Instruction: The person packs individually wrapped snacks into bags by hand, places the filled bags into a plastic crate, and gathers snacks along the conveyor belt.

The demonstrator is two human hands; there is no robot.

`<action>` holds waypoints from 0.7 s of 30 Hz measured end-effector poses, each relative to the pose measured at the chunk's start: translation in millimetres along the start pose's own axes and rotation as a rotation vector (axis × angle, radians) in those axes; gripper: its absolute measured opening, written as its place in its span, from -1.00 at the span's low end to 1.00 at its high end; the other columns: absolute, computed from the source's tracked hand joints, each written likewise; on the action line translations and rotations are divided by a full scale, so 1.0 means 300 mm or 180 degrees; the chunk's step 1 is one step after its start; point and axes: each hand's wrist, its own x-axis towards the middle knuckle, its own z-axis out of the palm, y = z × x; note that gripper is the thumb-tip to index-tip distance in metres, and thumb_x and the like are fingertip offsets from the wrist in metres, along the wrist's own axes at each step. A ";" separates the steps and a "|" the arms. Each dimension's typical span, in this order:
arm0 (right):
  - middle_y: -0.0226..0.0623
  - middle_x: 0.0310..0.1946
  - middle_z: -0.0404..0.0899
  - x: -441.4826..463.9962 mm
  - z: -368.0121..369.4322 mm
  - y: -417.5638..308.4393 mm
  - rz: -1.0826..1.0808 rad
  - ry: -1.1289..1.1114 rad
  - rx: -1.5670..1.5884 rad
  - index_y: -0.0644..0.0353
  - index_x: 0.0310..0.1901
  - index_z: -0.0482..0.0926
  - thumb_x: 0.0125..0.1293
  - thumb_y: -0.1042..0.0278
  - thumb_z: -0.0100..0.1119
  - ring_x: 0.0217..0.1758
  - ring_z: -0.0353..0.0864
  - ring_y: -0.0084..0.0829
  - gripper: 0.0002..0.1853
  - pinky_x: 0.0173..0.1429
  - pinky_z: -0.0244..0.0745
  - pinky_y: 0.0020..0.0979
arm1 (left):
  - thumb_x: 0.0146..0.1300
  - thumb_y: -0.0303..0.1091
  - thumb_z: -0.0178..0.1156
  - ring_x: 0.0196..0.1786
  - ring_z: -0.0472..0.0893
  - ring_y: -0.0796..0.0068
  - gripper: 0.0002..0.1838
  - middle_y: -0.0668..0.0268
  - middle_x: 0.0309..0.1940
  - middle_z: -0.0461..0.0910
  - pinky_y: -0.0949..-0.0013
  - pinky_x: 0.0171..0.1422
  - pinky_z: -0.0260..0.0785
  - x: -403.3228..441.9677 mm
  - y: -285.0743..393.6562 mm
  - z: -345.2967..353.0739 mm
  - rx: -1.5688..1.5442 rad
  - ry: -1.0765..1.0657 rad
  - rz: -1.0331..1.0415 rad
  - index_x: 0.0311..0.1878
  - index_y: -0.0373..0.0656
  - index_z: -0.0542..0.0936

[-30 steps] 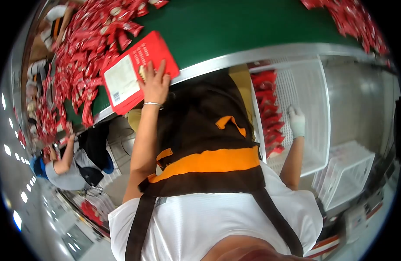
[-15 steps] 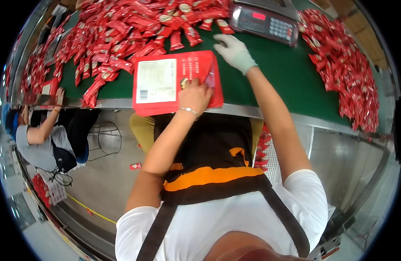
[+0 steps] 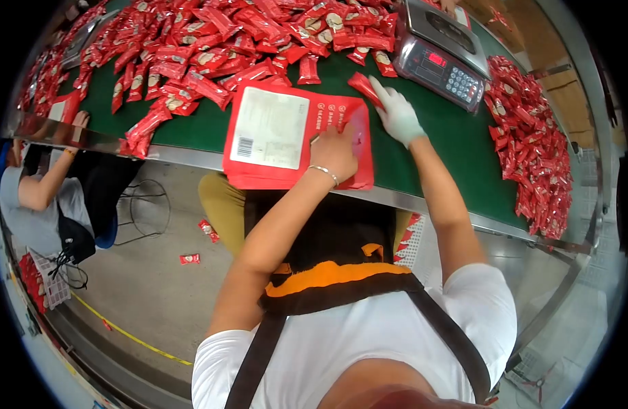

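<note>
A stack of flat red pouches [image 3: 321,116] with a white printed label and barcode lies at the table's front edge. My bare left hand [image 3: 332,155], a bracelet at its wrist, rests on the top pouch with its fingers curled at the right side, where a pinkish inner surface shows. My right hand [image 3: 399,117], in a white glove, is closed on a small red wrapped packet [image 3: 364,88] just above the green table, right of the pouches. Its thumb and fingers lie along the packet. Behind are many loose red packets [image 3: 239,41] in a heap.
A digital scale [image 3: 442,68] with a lit red display stands at the back right. Another heap of red packets [image 3: 529,150] lies along the right edge. A co-worker [image 3: 45,198] sits at the left. Several packets, including one packet [image 3: 190,259], lie on the floor.
My right hand has closed on a small red packet near the scale. My left hand stays on the top pouch. The whole view has shifted, with the scale now nearer.
</note>
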 end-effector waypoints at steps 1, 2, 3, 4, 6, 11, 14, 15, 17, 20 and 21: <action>-0.04 0.10 0.49 -0.039 -0.023 0.033 0.0023 -0.0025 -0.0052 -0.21 0.52 0.06 0.29 0.35 0.14 0.10 0.51 0.03 -0.22 0.19 0.46 -0.10 | 0.02 -0.31 0.20 -0.09 0.60 -0.11 -0.37 -0.11 -0.09 0.51 -0.03 0.08 0.46 -0.011 0.009 -0.012 0.0008 0.0040 0.0050 0.24 -0.19 0.39; -0.04 0.08 0.50 -0.087 -0.039 0.055 0.0041 0.0053 0.0130 -0.18 0.51 0.10 0.31 0.31 0.14 0.10 0.52 0.01 -0.25 0.20 0.45 -0.11 | 0.02 -0.31 0.20 -0.09 0.60 -0.11 -0.37 -0.11 -0.09 0.51 -0.03 0.08 0.46 -0.008 0.004 -0.001 -0.0038 -0.0004 0.0071 0.24 -0.19 0.39; -0.05 0.06 0.51 -0.138 -0.043 0.069 0.0085 0.0131 0.0330 -0.16 0.50 0.13 0.34 0.27 0.15 0.09 0.52 0.00 -0.29 0.20 0.44 -0.12 | 0.02 -0.34 0.21 -0.12 0.61 -0.09 -0.34 -0.12 -0.11 0.52 -0.02 0.03 0.47 -0.007 -0.002 0.018 -0.0088 0.0209 0.0072 0.28 -0.16 0.37; -0.05 0.06 0.51 -0.170 -0.043 0.075 0.0142 0.0107 0.0328 -0.16 0.50 0.13 0.34 0.27 0.15 0.09 0.52 0.00 -0.29 0.20 0.44 -0.12 | 0.02 -0.38 0.23 -0.16 0.62 -0.08 -0.30 -0.12 -0.14 0.52 -0.02 -0.03 0.48 -0.011 -0.002 0.032 -0.0123 0.0440 0.0071 0.33 -0.13 0.35; -0.04 0.02 0.53 -0.176 -0.061 0.062 0.0346 0.0716 0.0867 -0.10 0.44 0.26 0.37 0.24 0.13 0.07 0.54 -0.03 -0.39 0.17 0.44 -0.15 | 0.03 -0.41 0.20 -0.19 0.62 -0.10 -0.20 -0.11 -0.16 0.51 -0.01 -0.08 0.50 -0.023 0.016 0.022 -0.0136 0.0509 0.0051 0.43 -0.12 0.24; -0.13 -0.09 0.54 -0.203 -0.063 -0.001 0.0525 0.1707 0.0351 -0.12 0.26 0.53 0.27 0.34 0.20 -0.02 0.52 -0.06 -0.52 0.10 0.43 -0.14 | 0.06 -0.40 0.18 -0.13 0.59 -0.13 -0.26 -0.10 -0.10 0.50 -0.02 -0.10 0.51 -0.049 0.012 0.073 -0.0704 0.0867 -0.0230 0.39 -0.19 0.24; -0.11 0.01 0.50 -0.251 0.047 0.022 0.0085 0.1265 0.0136 -0.18 0.25 0.52 0.20 0.32 0.25 0.07 0.48 -0.03 -0.47 0.15 0.41 -0.08 | 0.09 -0.35 0.19 -0.08 0.57 -0.15 -0.46 -0.09 -0.05 0.50 -0.04 -0.05 0.49 -0.047 0.006 0.078 -0.0773 0.0972 -0.0291 0.18 -0.25 0.40; -0.10 0.01 0.50 -0.250 0.053 0.026 0.0065 0.1326 0.0345 -0.19 0.27 0.50 0.22 0.32 0.23 0.08 0.48 -0.01 -0.47 0.17 0.41 -0.08 | 0.11 -0.32 0.20 -0.07 0.57 -0.14 -0.59 -0.07 -0.06 0.51 -0.03 -0.04 0.50 -0.041 0.007 0.073 -0.0686 0.0924 -0.0372 0.03 -0.30 0.51; -0.09 0.00 0.50 -0.270 0.061 0.013 0.0075 0.1356 0.0603 -0.21 0.29 0.48 0.24 0.32 0.22 0.09 0.48 0.00 -0.46 0.20 0.42 -0.08 | 0.14 -0.30 0.17 -0.12 0.59 -0.11 -0.68 -0.08 -0.06 0.49 -0.01 -0.08 0.52 -0.046 0.007 0.062 -0.0572 0.0878 -0.0298 -0.11 -0.34 0.57; -0.09 0.03 0.52 -0.261 0.000 0.012 0.0343 0.0727 0.0457 -0.25 0.34 0.42 0.28 0.30 0.19 0.11 0.52 -0.01 -0.43 0.21 0.46 -0.13 | 0.19 -0.28 0.13 -0.18 0.62 -0.08 -0.71 -0.08 -0.07 0.48 0.02 -0.11 0.54 -0.029 0.000 0.061 -0.0480 0.0896 -0.0204 -0.35 -0.38 0.62; -0.09 0.03 0.53 -0.265 -0.017 0.007 0.0556 0.0487 0.0290 -0.27 0.36 0.39 0.28 0.29 0.19 0.09 0.54 -0.03 -0.42 0.17 0.48 -0.14 | 0.22 -0.28 0.10 -0.19 0.62 -0.08 -0.68 -0.07 -0.07 0.47 0.03 -0.11 0.54 -0.030 0.001 0.067 -0.0509 0.0917 -0.0191 -0.45 -0.39 0.63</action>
